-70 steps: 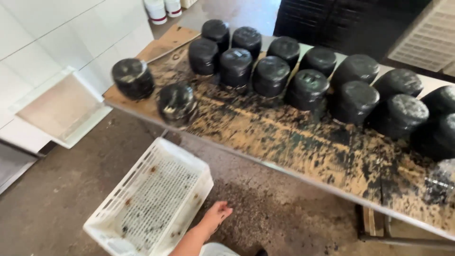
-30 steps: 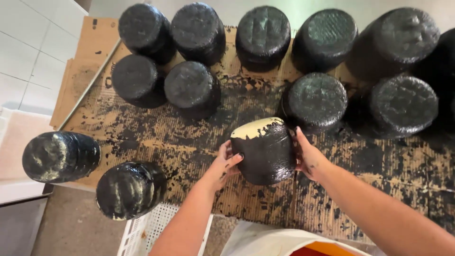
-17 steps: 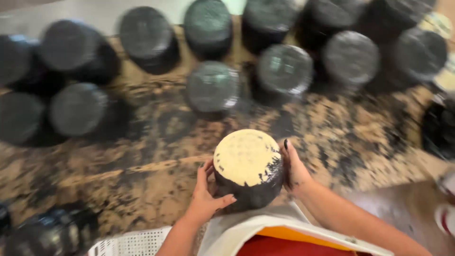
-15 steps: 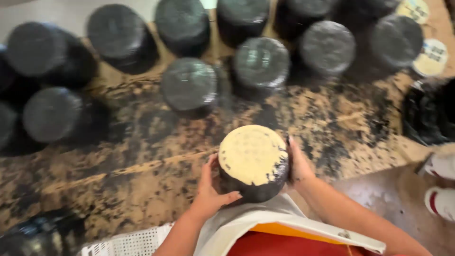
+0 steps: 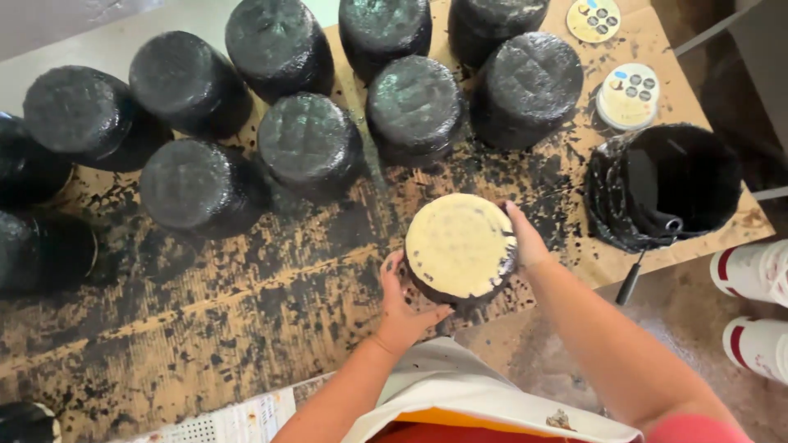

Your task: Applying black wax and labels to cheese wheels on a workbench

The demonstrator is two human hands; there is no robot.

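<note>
black coating covers the sides of a round block (image 5: 461,250) whose upturned flat face is bare cream, pitted with small dimples. both hands grip it: left hand (image 5: 400,308) wrapped on its side at 8 o'clock, thumb hooked under the lower rim; right hand (image 5: 525,238) pressed flat on its side at 2 o'clock, fingers curved round the edge. block sits over the near edge of the cardboard sheet (image 5: 246,303), which is brown, ribbed and smeared all over with black

around it: fully black blocks (image 5: 309,141) stand in rows from 9 to 1 o'clock of the held one, many touching each other. nearest are one at 11 o'clock (image 5: 414,102) and one at 1 o'clock (image 5: 528,84), both apart from the held block with a stained strip of cardboard between. black-smeared bucket (image 5: 666,189) at 3 o'clock, a brush handle leaning inside; a dark handle (image 5: 629,283) pokes out below it. two round lids (image 5: 629,96) with dots at 1 to 2 o'clock, past the bucket

edges and room: cardboard's near edge runs just under the held block; bare concrete floor (image 5: 566,353) at 5 o'clock. widest open patch of cardboard lies at 8 to 9 o'clock. white perforated crate (image 5: 222,420) at 7 o'clock, below the edge. another person's white shoes (image 5: 751,308) at 4 o'clock on the floor
</note>
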